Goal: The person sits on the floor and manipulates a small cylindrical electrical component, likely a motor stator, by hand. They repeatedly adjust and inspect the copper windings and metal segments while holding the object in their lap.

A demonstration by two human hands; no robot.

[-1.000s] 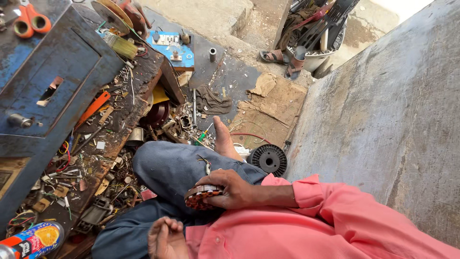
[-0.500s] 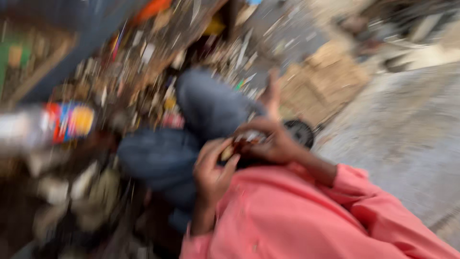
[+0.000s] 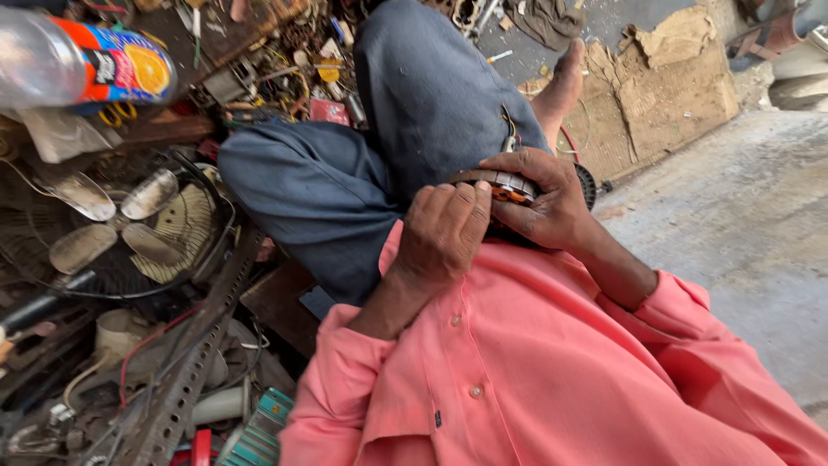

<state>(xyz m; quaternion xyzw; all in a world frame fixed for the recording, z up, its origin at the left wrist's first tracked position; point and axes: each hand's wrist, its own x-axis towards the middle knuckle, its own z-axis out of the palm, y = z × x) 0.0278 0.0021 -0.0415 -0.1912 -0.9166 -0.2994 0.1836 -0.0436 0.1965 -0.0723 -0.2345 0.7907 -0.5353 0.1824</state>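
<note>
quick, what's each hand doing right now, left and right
Left hand: fingers curled, fingertips resting on the round motor winding.
Right hand: closed over the winding, holding it on the lap.

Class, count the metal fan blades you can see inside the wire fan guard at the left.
4. Upper left blade, upper right blade, lower left blade, lower right blade. All lie in the fan guard; more may be hidden.
</note>
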